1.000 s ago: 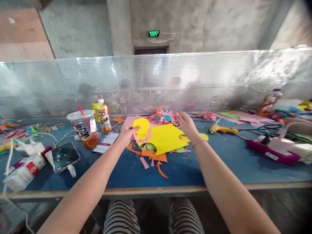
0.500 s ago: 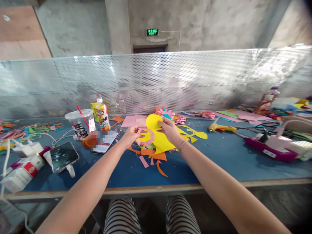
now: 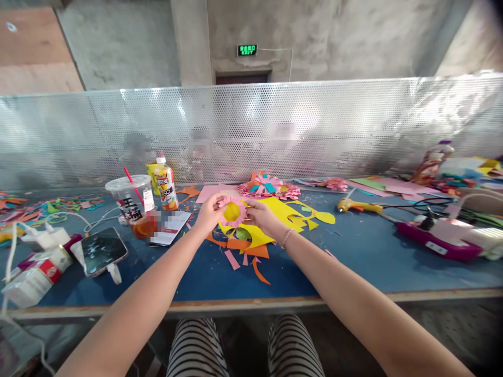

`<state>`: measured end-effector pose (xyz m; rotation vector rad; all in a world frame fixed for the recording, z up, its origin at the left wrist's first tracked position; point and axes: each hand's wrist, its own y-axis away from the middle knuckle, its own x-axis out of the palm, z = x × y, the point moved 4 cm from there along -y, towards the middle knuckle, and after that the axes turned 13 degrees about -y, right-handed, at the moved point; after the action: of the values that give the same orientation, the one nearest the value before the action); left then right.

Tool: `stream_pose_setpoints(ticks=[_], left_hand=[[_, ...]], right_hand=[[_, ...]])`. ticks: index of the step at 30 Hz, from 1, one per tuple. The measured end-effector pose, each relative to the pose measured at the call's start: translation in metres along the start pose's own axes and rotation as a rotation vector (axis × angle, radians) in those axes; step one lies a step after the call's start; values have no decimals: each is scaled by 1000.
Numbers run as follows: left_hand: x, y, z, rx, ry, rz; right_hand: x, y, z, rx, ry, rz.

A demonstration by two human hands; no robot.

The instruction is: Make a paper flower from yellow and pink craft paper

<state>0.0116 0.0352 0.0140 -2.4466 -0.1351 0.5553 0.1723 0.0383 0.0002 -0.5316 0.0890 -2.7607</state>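
Note:
My left hand [image 3: 209, 211] and my right hand [image 3: 262, 217] together hold a small pink paper flower with a yellow round centre [image 3: 233, 211], lifted just above the blue table [image 3: 346, 256]. Each hand pinches one side of the flower. Right under it lie a cut yellow paper sheet [image 3: 275, 213] and orange paper scraps [image 3: 247, 247]. A bracelet sits on my right wrist.
Finished paper flowers [image 3: 264, 187] lie behind the hands. A yellow glue gun [image 3: 356, 206] and a pink power strip [image 3: 436, 242] are at the right. An iced drink cup [image 3: 131, 201], juice bottle [image 3: 166, 185], phone [image 3: 103, 251] and tissue pack [image 3: 33, 277] are at the left. A perforated metal screen [image 3: 353, 125] backs the table.
My right hand came in from the far flowers to join the left. The yellow circle now sits inside the pink fringed ring, held by both hands.

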Motion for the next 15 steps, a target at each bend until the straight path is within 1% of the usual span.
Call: stream_pose_setpoints(ticks=[3, 9, 15], left_hand=[[-4, 0, -3, -8, -46, -23], [-4, 0, -3, -6, -21, 7], [-3, -1, 4, -91, -10, 15]], right_hand=[[1, 1, -2, 64, -81, -4], [2, 4, -5, 114, -129, 50], [6, 7, 0, 155, -143, 72]])
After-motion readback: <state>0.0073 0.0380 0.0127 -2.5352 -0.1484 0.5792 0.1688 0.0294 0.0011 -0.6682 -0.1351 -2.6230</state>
